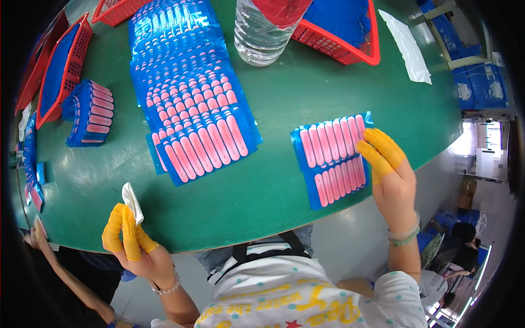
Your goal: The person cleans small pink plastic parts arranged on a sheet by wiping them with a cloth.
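Left hand (141, 252) pinching cloth (132, 202), right hand (395, 188) at sheets (331, 143), grip unclear, basket (334, 51) (blue inside)

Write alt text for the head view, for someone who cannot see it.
A person's right hand, wearing yellow finger covers, is at the right edge of pink-striped blue sheets on a green table, while the left hand holds a white wad. Overlapping rows of similar sheets, a clear bottle and red baskets are beyond.

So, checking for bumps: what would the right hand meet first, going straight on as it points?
The right hand would likely meet the pink strips at its fingertips, though depth there is unclear.
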{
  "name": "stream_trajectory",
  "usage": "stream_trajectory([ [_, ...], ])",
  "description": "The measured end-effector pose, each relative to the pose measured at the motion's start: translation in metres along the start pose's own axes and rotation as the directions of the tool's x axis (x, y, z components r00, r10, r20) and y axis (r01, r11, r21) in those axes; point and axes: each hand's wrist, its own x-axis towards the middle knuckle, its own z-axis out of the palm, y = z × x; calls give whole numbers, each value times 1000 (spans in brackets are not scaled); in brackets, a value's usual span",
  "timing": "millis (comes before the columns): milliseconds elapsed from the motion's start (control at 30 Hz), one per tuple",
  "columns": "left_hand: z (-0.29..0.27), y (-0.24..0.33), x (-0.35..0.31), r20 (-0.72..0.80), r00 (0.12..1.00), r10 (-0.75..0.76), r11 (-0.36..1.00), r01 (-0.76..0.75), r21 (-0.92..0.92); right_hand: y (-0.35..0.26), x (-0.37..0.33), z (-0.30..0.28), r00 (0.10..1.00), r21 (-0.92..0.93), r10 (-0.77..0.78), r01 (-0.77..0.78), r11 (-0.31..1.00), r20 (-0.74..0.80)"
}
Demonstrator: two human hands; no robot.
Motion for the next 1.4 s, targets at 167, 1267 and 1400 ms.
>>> stream_trajectory([
  [167, -1, 4, 3, -36, 999, -26, 1000, 26, -2, 9, -4, 7, 998, -157, 17, -7, 988, 63],
  [1267, 1, 60, 43, 414, 744, 524, 840, -532, -107, -116, -9, 25, 900, 292, -307, 218, 931, 308],
  [1400, -22, 67, 17, 487, 677, 552, 805, -584, -102, -121, -14, 30, 916, 263, -279, 205, 943, 288],
])
